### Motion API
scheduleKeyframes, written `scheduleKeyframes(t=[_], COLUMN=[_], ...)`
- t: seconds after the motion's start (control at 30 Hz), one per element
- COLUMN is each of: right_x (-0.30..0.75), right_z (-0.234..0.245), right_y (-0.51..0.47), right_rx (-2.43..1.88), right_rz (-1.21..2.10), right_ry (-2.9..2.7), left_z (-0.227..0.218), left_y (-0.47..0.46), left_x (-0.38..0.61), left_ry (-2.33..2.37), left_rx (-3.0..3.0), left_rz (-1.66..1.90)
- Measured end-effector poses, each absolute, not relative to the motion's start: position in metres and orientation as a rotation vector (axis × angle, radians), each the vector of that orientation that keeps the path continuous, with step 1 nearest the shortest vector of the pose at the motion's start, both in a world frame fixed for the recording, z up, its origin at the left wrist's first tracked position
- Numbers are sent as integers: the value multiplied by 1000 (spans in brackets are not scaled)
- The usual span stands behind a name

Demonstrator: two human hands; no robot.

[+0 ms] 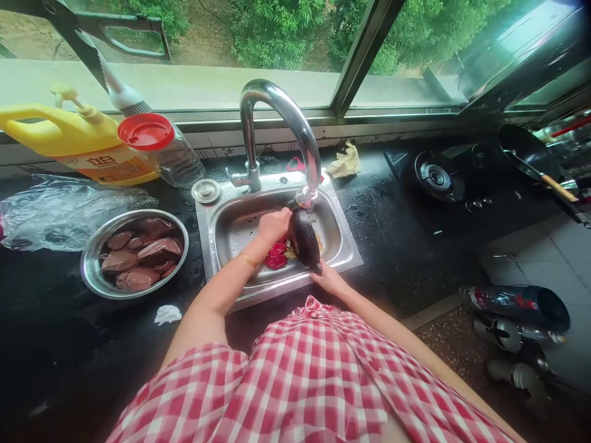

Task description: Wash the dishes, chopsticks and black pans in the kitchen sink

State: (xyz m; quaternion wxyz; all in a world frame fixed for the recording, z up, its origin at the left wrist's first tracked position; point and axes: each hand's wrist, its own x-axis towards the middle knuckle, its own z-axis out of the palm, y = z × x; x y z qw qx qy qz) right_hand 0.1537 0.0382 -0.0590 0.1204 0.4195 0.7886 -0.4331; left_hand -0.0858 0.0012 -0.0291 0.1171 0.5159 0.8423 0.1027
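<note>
A dark, glossy, elongated eggplant (304, 239) is held tilted over the metal sink (231, 227), just under the faucet's spout (306, 195). My left hand (274, 225) is closed on its upper end, near the stem. At the lower tip, my right hand (329, 279) grips it over the sink's front rim; part of its fingers is hidden. Behind my left wrist, something bright red (277, 255), perhaps a mesh or cloth, lies in the basin. Yellowish scraps (290, 251) lie beside it.
Left of the sink stand a steel bowl (87, 271) of dark red meat pieces, a plastic bag (69, 212), a yellow jug (92, 147) and a red-lidded jar (178, 160). A cloth (345, 161) lies behind right. A gas burner (435, 176) and wok (526, 147) are farther right.
</note>
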Motion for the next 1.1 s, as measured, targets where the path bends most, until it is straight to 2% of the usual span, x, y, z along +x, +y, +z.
scheduleKeyframes(t=[0.27, 0.6, 0.93, 1.1], right_x=[151, 153, 154, 153], right_z=[-56, -59, -59, -56], right_y=[35, 35, 36, 35], right_rx=[1233, 1286, 1298, 1341], right_rz=[-1136, -1235, -1174, -1259], right_ry=[2296, 2297, 2291, 2264], left_z=[-25, -24, -29, -37], left_y=[3, 2, 9, 15], left_x=[-90, -91, -89, -92], left_ry=[2438, 2323, 2389, 2394], left_rx=[1589, 1714, 1568, 1545], left_rz=[276, 241, 296, 322])
